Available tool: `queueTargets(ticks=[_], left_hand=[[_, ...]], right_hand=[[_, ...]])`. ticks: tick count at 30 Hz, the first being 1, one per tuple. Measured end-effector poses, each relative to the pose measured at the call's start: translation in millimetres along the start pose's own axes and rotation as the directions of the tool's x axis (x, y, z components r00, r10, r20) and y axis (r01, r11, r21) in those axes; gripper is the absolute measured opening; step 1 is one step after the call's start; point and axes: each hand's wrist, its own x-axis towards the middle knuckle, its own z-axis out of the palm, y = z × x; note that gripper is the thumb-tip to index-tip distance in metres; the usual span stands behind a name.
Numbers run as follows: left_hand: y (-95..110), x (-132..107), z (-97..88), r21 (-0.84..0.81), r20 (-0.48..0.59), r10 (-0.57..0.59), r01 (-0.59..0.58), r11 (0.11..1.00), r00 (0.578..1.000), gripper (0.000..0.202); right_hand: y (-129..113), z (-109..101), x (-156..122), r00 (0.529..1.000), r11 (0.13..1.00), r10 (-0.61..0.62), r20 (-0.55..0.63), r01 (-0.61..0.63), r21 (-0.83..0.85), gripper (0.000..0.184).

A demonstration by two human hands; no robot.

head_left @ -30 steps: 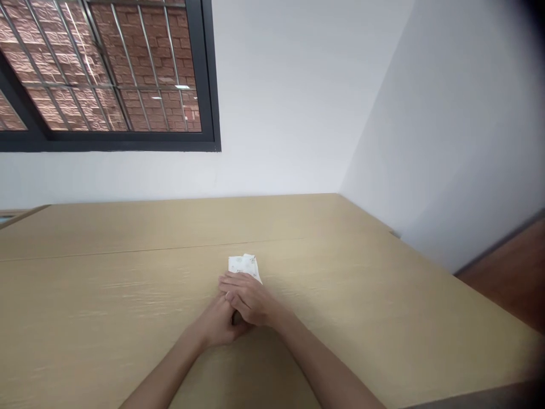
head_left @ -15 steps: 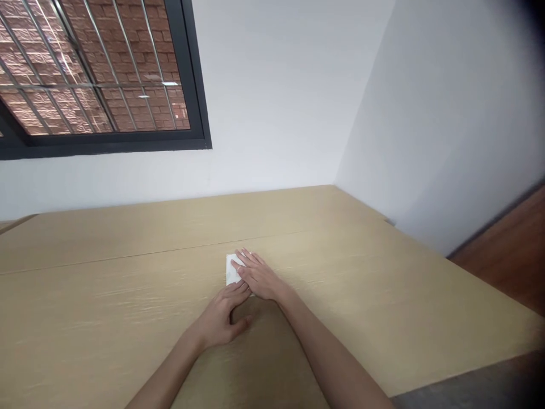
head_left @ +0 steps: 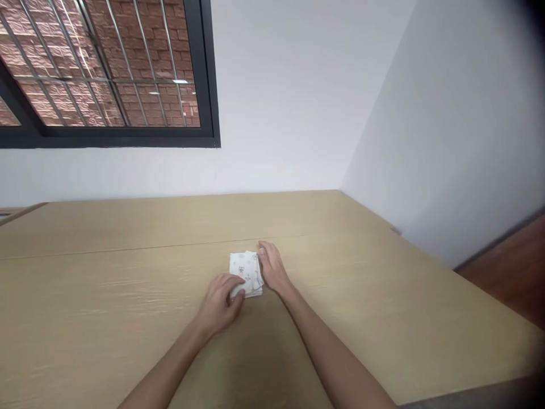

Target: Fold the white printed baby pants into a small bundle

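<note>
A small folded white cloth (head_left: pixel 247 264) with a sparse printed pattern lies on the pale wooden surface, its layers showing at the front and right edges. At its near left corner, my left hand (head_left: pixel 222 300) has the fingers on top and the thumb at the front edge, pinching the cloth. My right hand (head_left: pixel 273 268) lies along the cloth's right side, fingers extended and slightly bent, the inner side against or very close to the edge. Whether those fingertips press on the cloth cannot be made out.
The wooden surface (head_left: pixel 128 318) spreads wide around the hands, with a thin seam running across it behind the cloth. A white wall (head_left: pixel 276 113) and a barred window (head_left: pixel 128 68) stand at the back. The surface's edge and a brown panel (head_left: pixel 506 272) are at the right.
My right hand has moved off the cloth's top to its right side, uncovering the printed face. My left hand has shifted slightly left, onto the near left corner. The view has shifted slightly.
</note>
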Motion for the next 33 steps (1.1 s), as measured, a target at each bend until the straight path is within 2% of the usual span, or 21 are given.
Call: queueTargets(ticks=[4,8,13,15,23,33], left_hand=[[-9.3,5.1,-0.5,0.023,-0.157,-0.198,0.204,0.979,0.967,0.025],[-13.3,7.4,-1.7,0.044,-0.188,-0.268,0.281,0.959,0.945,0.026],[-13.8,8.3,-0.4,0.083,-0.173,-0.285,0.302,0.95,0.943,0.029],[-13.5,8.4,-0.1,0.098,-0.165,-0.287,0.306,0.947,0.943,0.029],[-9.2,6.8,-0.6,0.168,-0.119,-0.282,0.299,0.939,0.952,0.03],[-10.1,5.8,0.0,0.189,-0.119,-0.264,0.283,0.94,0.957,0.029]], right_hand=[[5.2,-1.8,4.8,0.992,0.998,0.043,-0.115,-0.048,-0.036,0.037],[2.1,-3.3,3.6,0.995,0.996,-0.013,-0.101,0.004,-0.09,0.027],[-4.2,-7.6,1.1,0.984,0.972,-0.174,0.027,0.176,-0.157,0.023],[-4.9,-8.1,0.7,0.978,0.962,-0.203,0.049,0.209,-0.175,0.024],[-2.6,-3.8,1.8,0.981,0.961,-0.19,0.033,0.193,-0.2,0.025],[-1.9,-2.4,3.5,0.983,0.965,-0.168,0.071,0.179,-0.192,0.026]])
